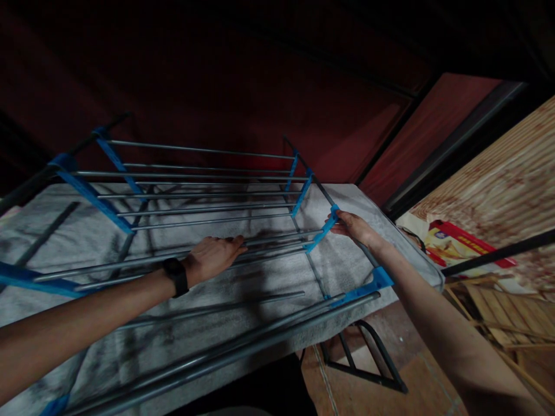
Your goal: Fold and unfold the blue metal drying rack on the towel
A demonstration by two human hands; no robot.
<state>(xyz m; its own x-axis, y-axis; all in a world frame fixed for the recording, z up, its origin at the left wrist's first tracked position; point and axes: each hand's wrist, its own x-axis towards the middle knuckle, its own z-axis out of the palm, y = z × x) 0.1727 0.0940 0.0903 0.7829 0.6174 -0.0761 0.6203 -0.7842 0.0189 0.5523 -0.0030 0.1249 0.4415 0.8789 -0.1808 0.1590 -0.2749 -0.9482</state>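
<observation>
A rack of grey metal tubes (208, 221) joined by blue plastic brackets (301, 196) lies on a grey cloth surface. My left hand (213, 257), with a dark watch on its wrist, closes around a metal tube (280, 237) in the middle of the rack. At that tube's right end, my right hand (353, 225) grips a blue bracket (321, 232) where it meets the side pole. Nearer to me another blue bracket (364, 287) sits on the same pole. Two thick tubes (243, 334) run along the front; a loose-ended tube (260, 300) lies behind them.
Dark red panels (208, 75) stand behind the cloth-covered surface (347, 196). On the right are a dark frame post (459, 138), a red and yellow package (463, 245) and a wooden folding item (511, 312). A black metal frame (377, 352) stands on the floor below.
</observation>
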